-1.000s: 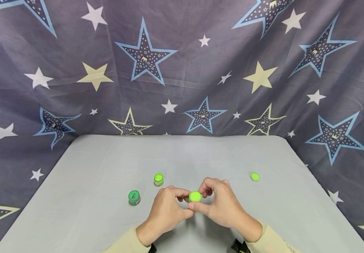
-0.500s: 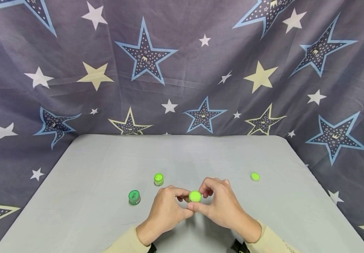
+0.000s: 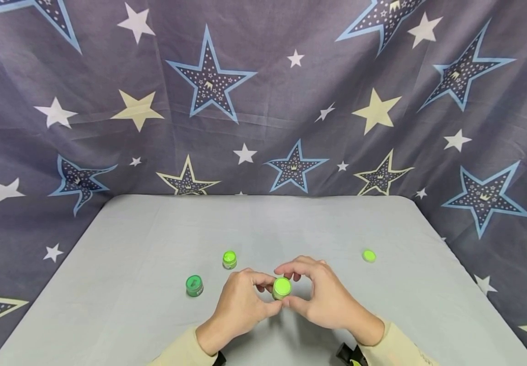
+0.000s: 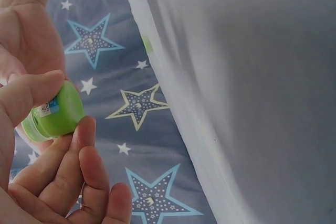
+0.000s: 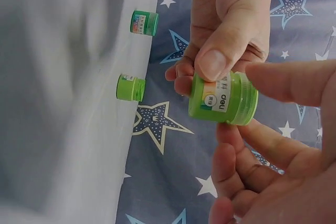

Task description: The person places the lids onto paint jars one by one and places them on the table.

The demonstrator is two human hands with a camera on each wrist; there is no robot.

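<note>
A small light-green jar (image 3: 282, 287) with its lid on is held above the table between both hands. The left hand (image 3: 240, 305) pinches the jar body between thumb and fingers. In the right wrist view the labelled jar (image 5: 215, 98) lies sideways in frame, the other hand's thumb on its label. The right hand (image 3: 325, 297) has thumb and fingertips around the lid (image 5: 248, 100), at its rim. In the left wrist view the jar (image 4: 63, 111) shows between thumb and fingertips.
On the grey table (image 3: 153, 234) stand a dark green jar (image 3: 194, 285) and a light-green jar (image 3: 229, 260), left of the hands. A light-green lid (image 3: 369, 255) lies to the right. A star-patterned cloth (image 3: 263, 127) hangs behind.
The right hand's fingers have shifted around the lid: the index finger reaches farther left over its far side, and the thumb has moved right along the near side. The left hand stays put.
</note>
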